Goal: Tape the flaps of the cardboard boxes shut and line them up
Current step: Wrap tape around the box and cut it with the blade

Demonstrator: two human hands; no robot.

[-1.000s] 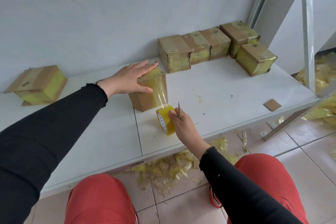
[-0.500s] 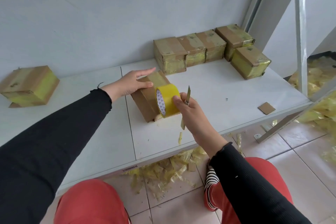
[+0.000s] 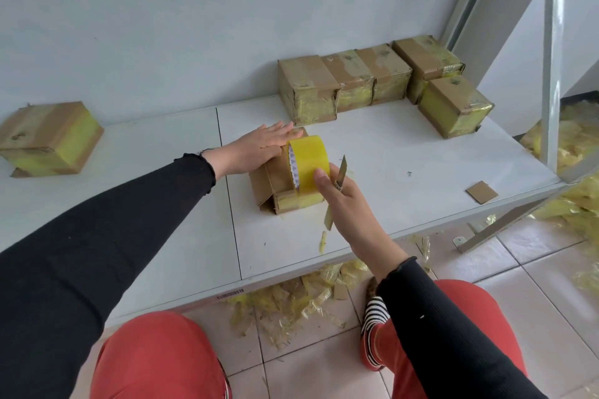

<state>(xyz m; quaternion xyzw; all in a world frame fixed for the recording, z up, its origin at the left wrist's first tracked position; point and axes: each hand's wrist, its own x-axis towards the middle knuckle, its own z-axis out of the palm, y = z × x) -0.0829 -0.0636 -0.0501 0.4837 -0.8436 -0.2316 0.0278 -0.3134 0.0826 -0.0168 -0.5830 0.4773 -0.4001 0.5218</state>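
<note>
A small cardboard box (image 3: 270, 183) lies on the white table (image 3: 162, 204) in front of me, with a side flap loose at its near left corner. My left hand (image 3: 256, 147) presses flat on the box's top. My right hand (image 3: 340, 201) holds a yellow tape roll (image 3: 306, 162) upright on top of the box, and a box cutter (image 3: 337, 185) sticks out between its fingers. A row of several taped boxes (image 3: 343, 81) stands against the wall at the back right, with one more taped box (image 3: 455, 105) set in front of the row's right end.
Another taped box (image 3: 48, 138) sits at the table's far left. A cardboard scrap (image 3: 481, 192) lies near the right front edge. A metal frame post (image 3: 551, 58) rises at the right. Yellow tape scraps (image 3: 291, 298) litter the tiled floor under the table.
My right hand has lifted the tape roll from the table beside the box up onto its top. My left hand has stayed pressed on the box.
</note>
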